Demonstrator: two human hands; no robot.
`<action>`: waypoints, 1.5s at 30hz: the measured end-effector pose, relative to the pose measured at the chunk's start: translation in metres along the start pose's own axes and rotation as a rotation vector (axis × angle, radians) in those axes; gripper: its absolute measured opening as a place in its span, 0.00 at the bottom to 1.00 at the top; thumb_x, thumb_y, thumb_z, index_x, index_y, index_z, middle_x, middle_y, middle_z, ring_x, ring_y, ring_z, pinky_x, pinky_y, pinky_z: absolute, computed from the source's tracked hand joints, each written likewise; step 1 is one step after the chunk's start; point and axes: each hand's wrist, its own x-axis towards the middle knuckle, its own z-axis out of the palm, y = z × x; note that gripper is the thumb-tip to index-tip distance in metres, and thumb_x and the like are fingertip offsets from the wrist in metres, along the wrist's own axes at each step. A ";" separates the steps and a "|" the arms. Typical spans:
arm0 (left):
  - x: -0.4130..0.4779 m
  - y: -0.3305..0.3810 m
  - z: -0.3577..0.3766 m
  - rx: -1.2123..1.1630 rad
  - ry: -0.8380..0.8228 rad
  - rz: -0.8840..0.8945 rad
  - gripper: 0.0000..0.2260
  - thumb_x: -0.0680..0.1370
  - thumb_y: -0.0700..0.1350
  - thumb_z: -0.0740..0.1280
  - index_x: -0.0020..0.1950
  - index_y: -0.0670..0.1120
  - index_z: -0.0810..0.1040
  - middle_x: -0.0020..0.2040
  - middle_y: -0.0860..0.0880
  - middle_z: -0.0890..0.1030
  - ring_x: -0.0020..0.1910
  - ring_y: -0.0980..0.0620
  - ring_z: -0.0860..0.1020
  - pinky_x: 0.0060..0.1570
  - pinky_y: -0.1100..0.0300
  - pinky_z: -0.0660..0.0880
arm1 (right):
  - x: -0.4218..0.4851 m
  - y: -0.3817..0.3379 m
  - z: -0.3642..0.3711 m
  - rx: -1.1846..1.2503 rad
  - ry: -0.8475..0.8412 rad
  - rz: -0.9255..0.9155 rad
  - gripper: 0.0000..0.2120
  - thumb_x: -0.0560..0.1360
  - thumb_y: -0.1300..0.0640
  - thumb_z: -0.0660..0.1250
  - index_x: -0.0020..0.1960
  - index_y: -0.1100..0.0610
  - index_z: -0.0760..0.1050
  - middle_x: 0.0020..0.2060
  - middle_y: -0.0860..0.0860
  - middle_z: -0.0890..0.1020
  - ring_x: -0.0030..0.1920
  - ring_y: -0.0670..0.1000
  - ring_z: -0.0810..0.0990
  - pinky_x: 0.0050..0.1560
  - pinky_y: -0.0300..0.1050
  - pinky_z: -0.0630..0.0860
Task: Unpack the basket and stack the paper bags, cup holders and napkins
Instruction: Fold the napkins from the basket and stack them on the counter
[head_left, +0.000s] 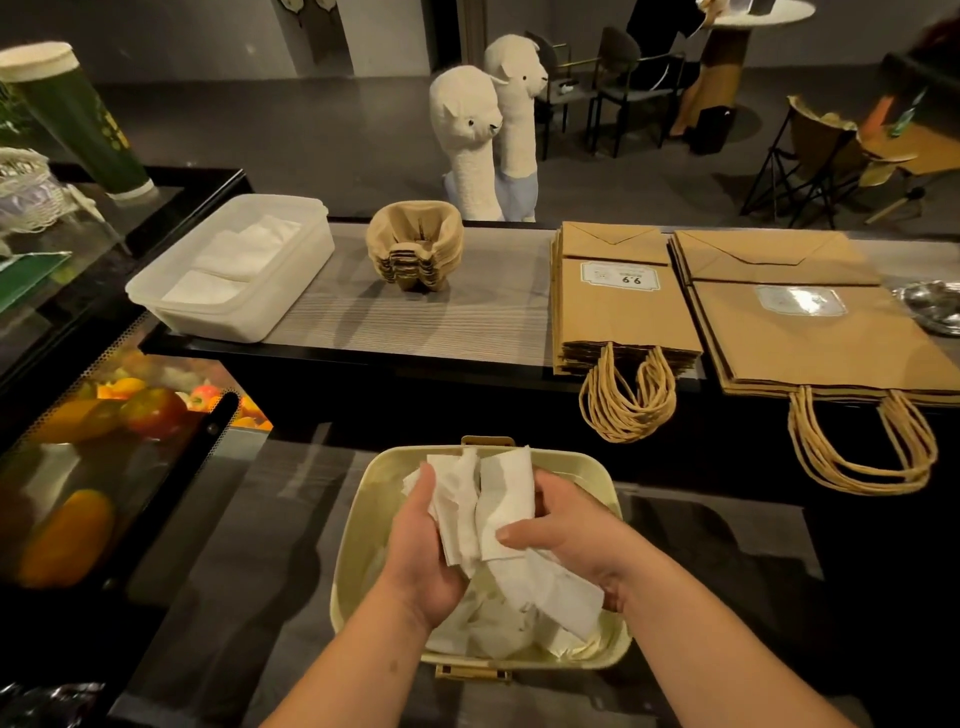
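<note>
Far left we've got a tall green cup (78, 119) standing on top of a glass case, and lower down under the glass there's fruit (150, 410). Next over on the counter (415, 317) is a clear tub (171, 306) with folded napkins (244, 249) lying flat inside. A bit right of the tub, not touching it, sits a nested stack of brown holders (415, 249). Two alpaca plushes (467, 135) stand just behind the counter's far edge.

Down front in the middle is the cream basket (358, 525), on a lower dark surface, with a latch at its near rim and another at its far rim. Both our hands are over it, sharing one crumpled bunch (498, 499) of white napkins. Our left hand (421, 545) has its fingers curled round the bunch's left side, thumb up along it. Our right hand (571, 530) wraps the right side, thumb pressed across the front. So neither hand is spread wide; both are closed around paper. More loose napkins (498, 634) lie in the basket's bottom under our wrists. We can't tell if the bunch's hanging tail touches them.

Right of that, back on the counter, the small bags (618, 306) lie flat in a stack with their twine handles drooping over the near edge. Just beside them the big bags (810, 332) are stacked the same way, handles dangling too. We can't tell whether the two stacks touch. At the far right edge there's something shiny (935, 306), half cut off.
</note>
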 end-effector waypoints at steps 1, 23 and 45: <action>0.000 0.000 -0.004 -0.044 -0.020 -0.009 0.35 0.79 0.69 0.56 0.65 0.42 0.83 0.66 0.35 0.80 0.63 0.35 0.80 0.71 0.38 0.69 | -0.001 0.001 -0.002 0.027 0.013 0.018 0.27 0.68 0.57 0.76 0.66 0.46 0.76 0.55 0.49 0.86 0.56 0.54 0.85 0.61 0.61 0.80; -0.006 -0.012 -0.019 0.020 0.009 0.020 0.24 0.72 0.43 0.61 0.66 0.38 0.81 0.63 0.32 0.81 0.61 0.31 0.79 0.67 0.35 0.71 | -0.010 0.015 0.025 -0.251 0.363 -0.143 0.22 0.75 0.53 0.73 0.63 0.39 0.68 0.56 0.38 0.79 0.54 0.44 0.80 0.55 0.49 0.81; 0.002 -0.007 0.005 0.093 0.257 -0.060 0.34 0.78 0.68 0.62 0.67 0.39 0.78 0.56 0.36 0.85 0.54 0.38 0.86 0.51 0.47 0.81 | 0.012 0.011 0.039 -0.160 0.153 -0.121 0.08 0.78 0.55 0.70 0.47 0.42 0.83 0.50 0.42 0.84 0.49 0.43 0.80 0.55 0.40 0.76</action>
